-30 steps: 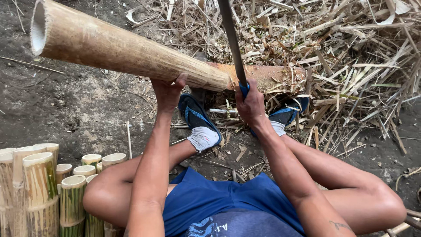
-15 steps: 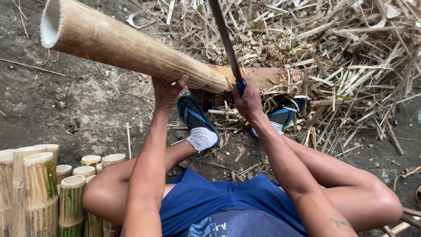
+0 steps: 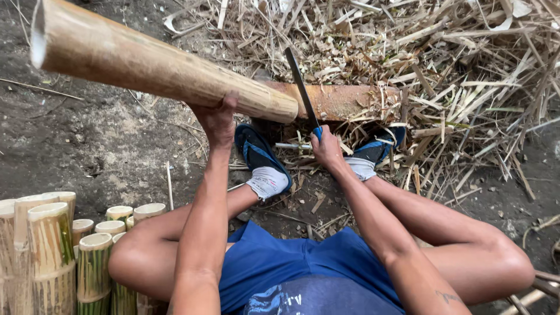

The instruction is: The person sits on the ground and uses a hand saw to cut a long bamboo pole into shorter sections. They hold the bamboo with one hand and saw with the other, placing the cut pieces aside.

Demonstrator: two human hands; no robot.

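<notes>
Head cam: hands (image 3: pixel 217 119) gripping bamboo (image 3: pixel 163 67), knife (image 3: pixel 302 90).

L hand (image 3: pixel 217 119) raised, gripping, R hand (image 3: pixel 324 146) fisted, arms extended

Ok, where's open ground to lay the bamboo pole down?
The left hand holds the bamboo pole. Bare dirt lies left, between the pole and the cut bamboo sections. It is crowded right: the shavings pile surrounds the wooden block, where the right hand holds the blade.
</notes>
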